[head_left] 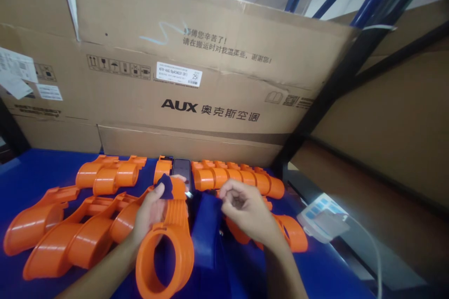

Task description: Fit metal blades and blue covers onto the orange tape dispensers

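Observation:
My left hand [152, 210] grips an orange plastic part with a large open ring [185, 252] at its near end and a ribbed neck rising to the fingers. A small dark blue piece [165, 187] lies against the part's top, by my thumb. To the right of it is my right hand [243, 205], its thumb and forefinger curled together in a pinch. Those fingertips are at the edge of a glossy dark blue strip [205, 229]; whether they hold it or something small, I cannot tell.
Several similar orange parts lie left [89, 243] and right [242, 177] on the blue table surface [21, 177]. A phone [181, 173] lies behind my hands. A white power strip [321, 215] with a plugged-in adapter is at right. A large cardboard box [210, 88] stands behind.

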Available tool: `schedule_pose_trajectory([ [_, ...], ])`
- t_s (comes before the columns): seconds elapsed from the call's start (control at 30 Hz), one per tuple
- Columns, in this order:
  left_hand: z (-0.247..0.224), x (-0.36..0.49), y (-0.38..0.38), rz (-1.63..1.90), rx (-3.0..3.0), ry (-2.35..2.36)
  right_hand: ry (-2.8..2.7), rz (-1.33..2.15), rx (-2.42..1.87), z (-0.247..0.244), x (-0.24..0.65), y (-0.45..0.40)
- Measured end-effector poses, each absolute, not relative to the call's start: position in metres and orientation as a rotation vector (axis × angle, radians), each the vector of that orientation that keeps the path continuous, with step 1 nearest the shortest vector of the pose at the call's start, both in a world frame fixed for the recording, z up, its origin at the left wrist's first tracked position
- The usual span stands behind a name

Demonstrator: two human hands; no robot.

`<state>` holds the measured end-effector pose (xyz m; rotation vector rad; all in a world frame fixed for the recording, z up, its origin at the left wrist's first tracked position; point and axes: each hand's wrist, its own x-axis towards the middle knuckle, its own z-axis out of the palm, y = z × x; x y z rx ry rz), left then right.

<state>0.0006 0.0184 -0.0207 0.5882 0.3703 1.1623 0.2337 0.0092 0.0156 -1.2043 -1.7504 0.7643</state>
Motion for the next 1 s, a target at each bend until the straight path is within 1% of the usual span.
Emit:
schedule_pose_trajectory([
  [0.2,-0.026,-0.001,0.009,1.050,0.924,0.318,-1.404,0.672,-1.148,0.012,0.224,0.017],
  [0.3,-0.030,-0.006,0.008,1.092,1.210,0.389,-1.372,0.635,-1.140,0.010,0.219,0.019],
  [0.37,-0.032,-0.007,0.007,1.131,1.298,0.435,-1.362,0.620,-1.118,0.011,0.218,0.018],
  [0.5,-0.032,-0.002,0.006,1.200,1.117,0.503,-1.320,0.719,-1.012,0.012,0.215,0.016],
  [0.63,-0.027,0.003,0.007,1.207,0.828,0.438,-1.289,0.895,-0.856,0.009,0.210,0.015],
  [0.73,-0.024,0.004,0.009,1.211,0.668,0.432,-1.337,1.021,-0.869,0.007,0.206,0.015],
  [0.83,-0.024,0.005,0.009,1.242,0.661,0.445,-1.405,1.131,-0.932,0.005,0.202,0.014],
  [1.0,-0.029,0.005,0.009,1.281,0.820,0.478,-1.495,1.085,-1.013,-0.001,0.203,0.014],
])
